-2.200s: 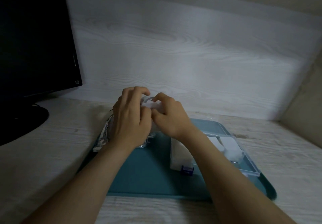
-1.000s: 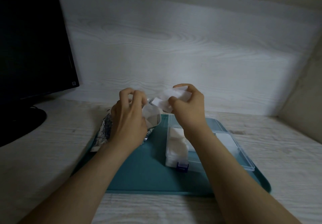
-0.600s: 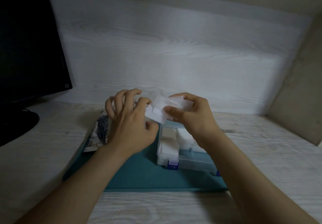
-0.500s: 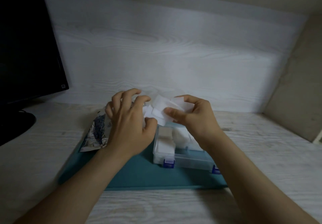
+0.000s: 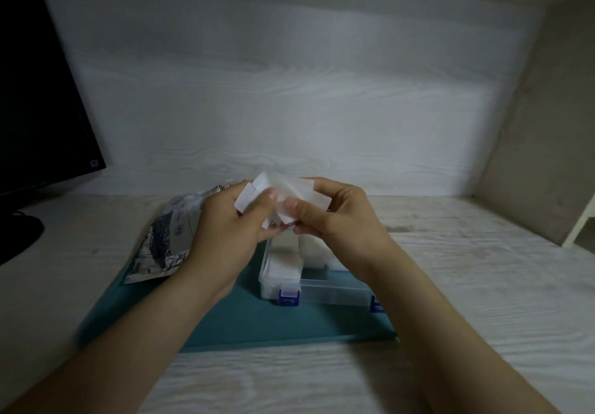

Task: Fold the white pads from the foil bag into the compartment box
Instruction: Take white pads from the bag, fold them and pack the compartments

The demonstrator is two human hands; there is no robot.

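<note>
Both the left hand (image 5: 230,230) and the right hand (image 5: 335,217) are pinching one white pad (image 5: 277,193) above the clear compartment box (image 5: 309,281), right of the foil bag (image 5: 167,239).

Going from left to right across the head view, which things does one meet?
In order: black monitor → foil bag → left hand → white pad → right hand.
</note>
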